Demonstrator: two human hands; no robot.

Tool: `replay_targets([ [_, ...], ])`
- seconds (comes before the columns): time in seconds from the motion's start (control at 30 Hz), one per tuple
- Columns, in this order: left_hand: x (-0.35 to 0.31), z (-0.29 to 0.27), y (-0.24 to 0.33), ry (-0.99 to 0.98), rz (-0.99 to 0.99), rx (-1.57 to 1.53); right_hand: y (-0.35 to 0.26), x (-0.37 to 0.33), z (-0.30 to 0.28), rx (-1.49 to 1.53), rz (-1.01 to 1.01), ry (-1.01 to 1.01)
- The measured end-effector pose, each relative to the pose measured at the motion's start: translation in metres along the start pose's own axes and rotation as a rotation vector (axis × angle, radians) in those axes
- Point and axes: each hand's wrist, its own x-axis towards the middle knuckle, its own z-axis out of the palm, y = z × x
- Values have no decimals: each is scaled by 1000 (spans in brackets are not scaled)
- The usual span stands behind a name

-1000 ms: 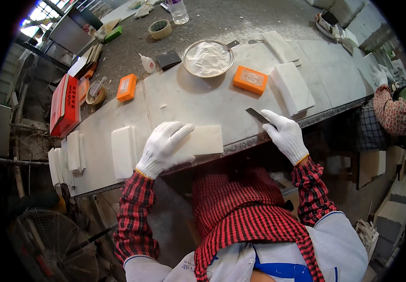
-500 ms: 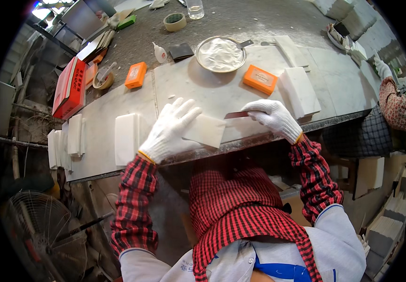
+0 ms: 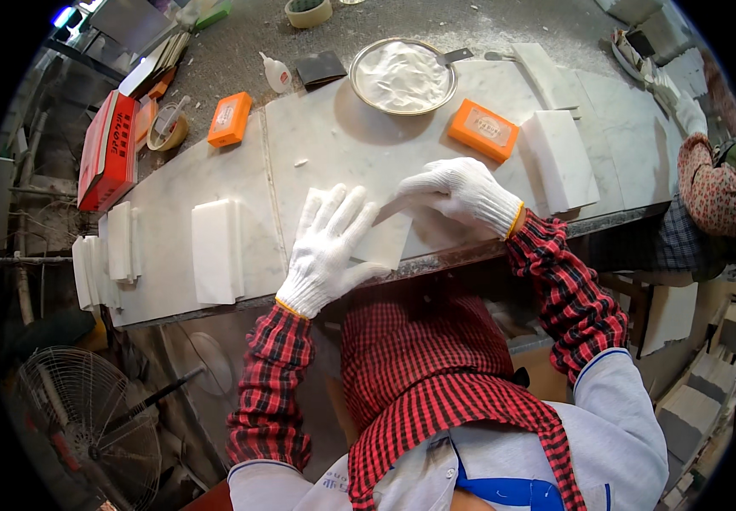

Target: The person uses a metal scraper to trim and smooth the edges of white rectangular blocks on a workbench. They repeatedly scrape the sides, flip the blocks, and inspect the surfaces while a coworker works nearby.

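Note:
My left hand (image 3: 327, 247), in a white knit glove, lies flat with its fingers stretched out over a thin white slab (image 3: 392, 243) at the front edge of the table. The hand covers much of the slab; a corner shows right of the thumb. My right hand (image 3: 461, 194), gloved alike, is closed on a thin flat blade (image 3: 392, 209). Its far end reaches the left fingers over the slab, and the gripped end is hidden in the glove. Beyond the hands stands a round metal bowl (image 3: 402, 112) of white paste (image 3: 403, 75), with a spatula (image 3: 455, 55) resting in it.
Orange boxes lie at right (image 3: 483, 129) and left (image 3: 230, 119). White slabs are stacked at right (image 3: 558, 162) and left (image 3: 216, 251). A red box (image 3: 111, 153), squeeze bottle (image 3: 277, 74) and tape roll (image 3: 308, 12) sit farther off. Another person's sleeve (image 3: 715, 183) is at right; a fan (image 3: 91, 426) stands lower left.
My right hand has moved left, bringing the blade over the slab against my left fingers. My left hand has shifted right, farther onto the slab. The view has shifted slightly.

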Motion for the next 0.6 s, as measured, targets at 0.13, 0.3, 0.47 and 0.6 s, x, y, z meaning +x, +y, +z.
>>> replay_targets([
  [0.13, 2, 1, -2, -1, 17, -2, -6, -12, 5, -57, -33, 76],
  [0.3, 6, -4, 1, -37, 4, -1, -16, -14, 7, -94, -19, 107],
  [0.47, 6, -3, 1, -19, 20, 37, -26, -20, 10, -121, 15, 135],
  [0.6, 8, -4, 3, -32, 22, 34, -36, -27, 16, -160, 38, 173],
])
